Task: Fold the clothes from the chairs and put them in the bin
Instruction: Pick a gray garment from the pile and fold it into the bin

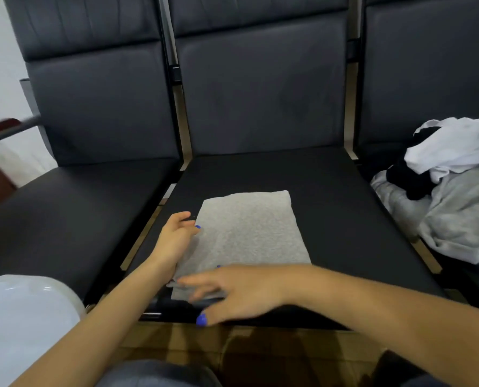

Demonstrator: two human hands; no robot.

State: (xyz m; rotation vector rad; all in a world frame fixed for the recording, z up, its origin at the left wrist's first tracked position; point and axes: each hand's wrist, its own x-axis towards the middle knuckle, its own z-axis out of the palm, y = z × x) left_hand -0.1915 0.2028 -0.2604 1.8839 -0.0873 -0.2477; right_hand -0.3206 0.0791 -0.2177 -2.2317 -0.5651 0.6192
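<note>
Grey cloth: folded flat, middle chair seat.
Left hand: at the cloth's left edge, fingers loose, gripping nothing.
Right hand: fingers spread straight over the cloth's near edge, blurred.
Clothes pile: right chair, well apart.
White bin: lower left.

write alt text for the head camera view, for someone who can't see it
A person's left hand and right hand rest on a folded grey cloth lying flat on the middle black chair seat. Unfolded white, black and grey clothes are heaped on the chair to the right.
</note>
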